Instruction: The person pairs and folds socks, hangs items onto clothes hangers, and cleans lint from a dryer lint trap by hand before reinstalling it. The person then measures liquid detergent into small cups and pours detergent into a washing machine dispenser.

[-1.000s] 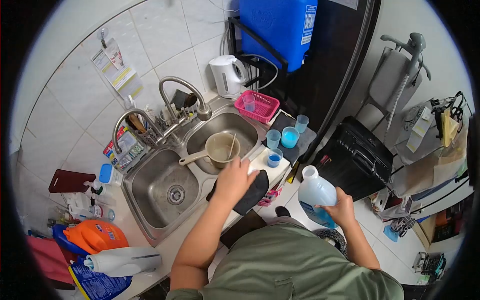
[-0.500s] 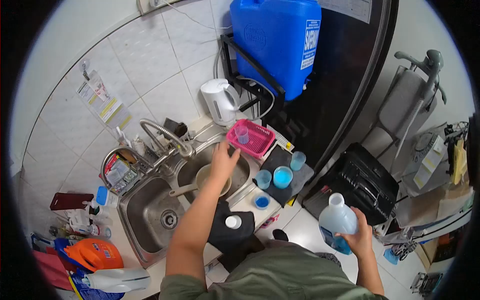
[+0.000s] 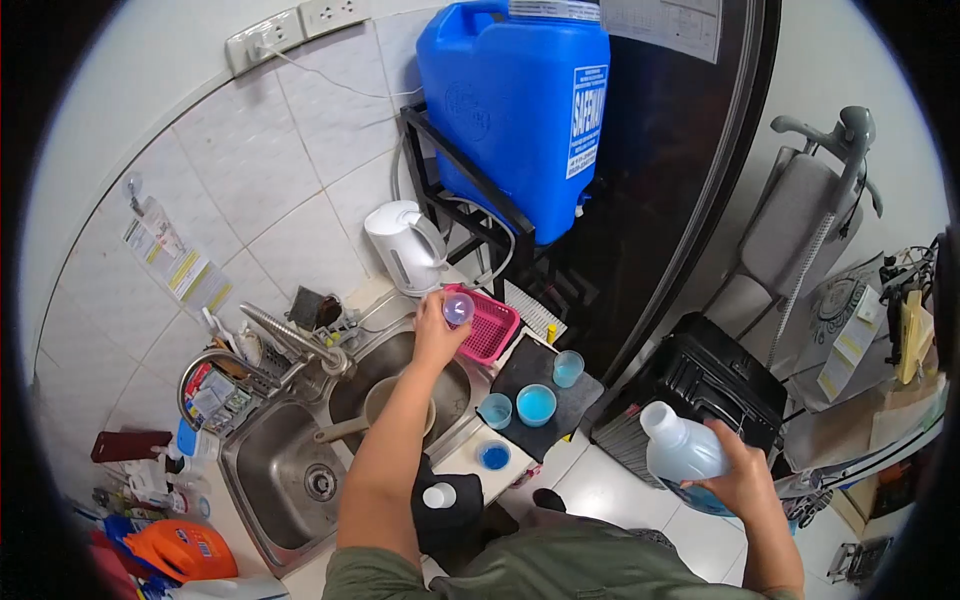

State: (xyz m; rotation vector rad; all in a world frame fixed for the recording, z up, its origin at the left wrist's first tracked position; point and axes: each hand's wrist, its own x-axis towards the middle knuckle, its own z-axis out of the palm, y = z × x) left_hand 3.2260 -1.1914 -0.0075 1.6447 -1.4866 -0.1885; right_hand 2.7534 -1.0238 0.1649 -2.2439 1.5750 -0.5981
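My left hand (image 3: pixel 434 330) grips a small clear plastic cup (image 3: pixel 458 309) over the edge of the pink basket (image 3: pixel 490 328). On the right, my right hand (image 3: pixel 738 470) is wrapped round an uncapped clear bottle (image 3: pixel 685 446) with blue liquid low inside. Two cups, one with bright blue liquid (image 3: pixel 536 405) and one paler (image 3: pixel 568 369), stand on a dark mat (image 3: pixel 512 371) beside another pale cup (image 3: pixel 495 410). Nearer me, a cup of deep blue liquid (image 3: pixel 493 455) is on the white counter. A white cap (image 3: pixel 439 495) lies on a black cloth (image 3: pixel 452 518).
A double sink (image 3: pixel 281 484) with a faucet (image 3: pixel 330 358) holds a beige pot (image 3: pixel 385 408) in its right basin. Behind are a white kettle (image 3: pixel 405 246) and a blue water container (image 3: pixel 515 120) on a black stand. Detergent bottles (image 3: pixel 190 549) stand left; a black suitcase (image 3: pixel 715 370) is at right.
My left hand has moved from above the pot to the pink basket and taken hold of the small cup there. My right hand still holds the bottle, now tilted more. The view has shifted.
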